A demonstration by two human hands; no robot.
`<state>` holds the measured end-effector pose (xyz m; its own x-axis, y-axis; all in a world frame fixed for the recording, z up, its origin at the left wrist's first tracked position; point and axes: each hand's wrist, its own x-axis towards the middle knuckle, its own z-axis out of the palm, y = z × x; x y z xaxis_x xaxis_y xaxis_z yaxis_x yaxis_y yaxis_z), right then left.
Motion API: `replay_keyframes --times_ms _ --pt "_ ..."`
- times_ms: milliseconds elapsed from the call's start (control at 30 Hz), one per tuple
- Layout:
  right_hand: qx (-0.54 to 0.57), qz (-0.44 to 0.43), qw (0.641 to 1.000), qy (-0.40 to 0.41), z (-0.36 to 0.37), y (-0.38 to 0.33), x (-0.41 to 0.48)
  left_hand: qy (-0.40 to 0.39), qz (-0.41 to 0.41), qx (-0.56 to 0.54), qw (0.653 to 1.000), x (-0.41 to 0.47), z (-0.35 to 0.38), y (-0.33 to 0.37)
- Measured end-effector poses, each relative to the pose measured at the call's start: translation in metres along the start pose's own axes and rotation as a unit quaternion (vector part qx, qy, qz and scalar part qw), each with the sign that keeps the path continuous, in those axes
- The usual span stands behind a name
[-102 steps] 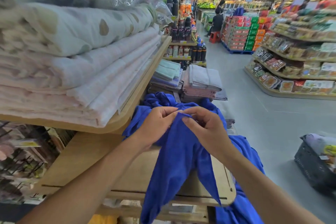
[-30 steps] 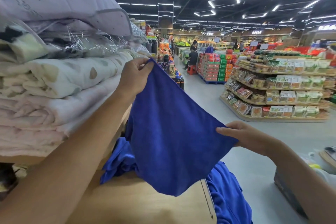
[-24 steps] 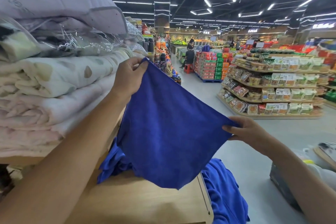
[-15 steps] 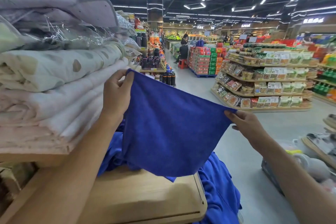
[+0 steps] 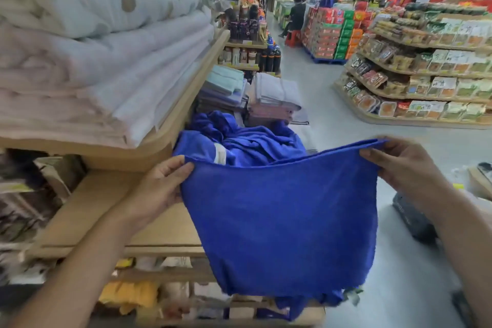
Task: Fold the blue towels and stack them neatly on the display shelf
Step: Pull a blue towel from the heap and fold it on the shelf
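Now the left hand (image 5: 162, 184) is pinching the upper left corner of a blue towel (image 5: 282, 224), and the right hand (image 5: 399, 165) is pinching its upper right corner. Between them the towel is hanging in front of the wooden shelf (image 5: 101, 210). Behind it a pile of blue towels (image 5: 245, 141) is lying unfolded on the shelf.

A deep blue towel (image 5: 282, 221) of matt, finely napped cloth hangs over a pale wooden display shelf (image 5: 106, 210) with a smooth, dull finish. Above, folded pale cloth bedding (image 5: 106, 61) looks soft and matt.
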<state>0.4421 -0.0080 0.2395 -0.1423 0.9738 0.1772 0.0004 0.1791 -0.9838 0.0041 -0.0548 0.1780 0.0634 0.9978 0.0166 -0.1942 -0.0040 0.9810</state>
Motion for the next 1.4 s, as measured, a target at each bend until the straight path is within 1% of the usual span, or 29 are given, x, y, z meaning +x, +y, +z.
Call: replay_keyframes --times_ms 67,133,233,333,433,500,600,667,733,800,867,900,933,967,1000,1067,1100,1167,1200,1233,1267,1333,1367,1400 --pt "-0.038 0.042 0.998 -0.012 0.013 0.034 -0.002 0.107 -0.013 0.026 0.994 0.001 -0.021 -0.03" --pt "-0.092 0.083 0.992 -0.013 0.028 0.07 -0.003 0.153 -0.004 0.076 0.985 0.001 -0.043 -0.052" --pt "-0.159 0.126 0.978 -0.046 0.05 0.112 0.001 0.18 0.002 0.14 0.974 0.003 -0.07 -0.068" --pt "-0.204 0.134 0.968 -0.051 0.067 0.136 0.014 0.188 0.016 0.2 0.962 0.011 -0.088 -0.071" --pt "-0.2 0.158 0.967 -0.028 0.077 0.148 0.033 0.196 0.025 0.269 0.943 0.023 -0.101 -0.069" --pt "-0.191 0.182 0.964 -0.025 0.082 0.151 0.044 0.207 0.018 0.291 0.934 0.034 -0.108 -0.069" --pt "-0.2 0.203 0.958 -0.021 0.09 0.149 0.058 0.21 -0.014 0.282 0.936 0.055 -0.115 -0.073" --pt "-0.197 0.211 0.957 -0.012 0.096 0.146 0.068 0.225 -0.026 0.291 0.93 0.071 -0.115 -0.073" --pt "-0.168 0.218 0.961 0.017 0.105 0.144 0.081 0.252 -0.051 0.241 0.936 0.086 -0.111 -0.07" --pt "-0.114 0.221 0.967 0.06 0.115 0.142 0.095 0.245 -0.074 0.179 0.95 0.098 -0.103 -0.066" --pt "-0.05 0.223 0.969 0.096 0.125 0.147 0.103 0.215 -0.085 0.169 0.958 0.102 -0.092 -0.065" --pt "-0.049 0.221 0.968 0.107 0.129 0.153 0.105 0.217 -0.081 0.18 0.956 0.099 -0.088 -0.065" --pt "-0.094 0.212 0.966 0.112 0.134 0.161 0.102 0.23 -0.073 0.192 0.951 0.092 -0.084 -0.066" --pt "-0.171 0.186 0.961 0.109 0.139 0.17 0.094 0.24 -0.062 0.2 0.948 0.081 -0.082 -0.067" --pt "-0.246 0.146 0.953 0.097 0.146 0.179 0.082 0.24 -0.049 0.202 0.948 0.066 -0.082 -0.07" --pt "-0.333 0.035 0.941 0.042 0.162 0.2 0.047 0.201 -0.053 0.206 0.956 0.03 -0.09 -0.083" --pt "-0.368 -0.016 0.93 0.001 0.168 0.212 0.03 0.169 -0.083 0.206 0.96 0.008 -0.097 -0.091" --pt "-0.451 -0.072 0.886 -0.08 0.178 0.235 0.003 0.08 -0.198 0.183 0.96 -0.032 -0.115 -0.106" --pt "-0.492 -0.083 0.86 -0.103 0.181 0.244 -0.004 0.035 -0.269 0.171 0.947 -0.05 -0.123 -0.113" --pt "-0.525 -0.091 0.838 -0.114 0.182 0.251 -0.009 0.003 -0.334 0.168 0.928 -0.066 -0.13 -0.123" --pt "-0.547 -0.096 0.824 -0.115 0.184 0.254 -0.012 -0.011 -0.387 0.178 0.905 -0.078 -0.134 -0.134" --pt "-0.56 -0.101 0.816 -0.104 0.184 0.255 -0.012 0.013 -0.453 0.213 0.866 -0.094 -0.134 -0.159" --pt "-0.561 -0.102 0.816 -0.101 0.184 0.255 -0.012 0.04 -0.464 0.21 0.86 -0.099 -0.132 -0.172" --pt "-0.561 -0.104 0.815 -0.102 0.184 0.256 -0.012 0.068 -0.466 0.175 0.865 -0.102 -0.128 -0.182"
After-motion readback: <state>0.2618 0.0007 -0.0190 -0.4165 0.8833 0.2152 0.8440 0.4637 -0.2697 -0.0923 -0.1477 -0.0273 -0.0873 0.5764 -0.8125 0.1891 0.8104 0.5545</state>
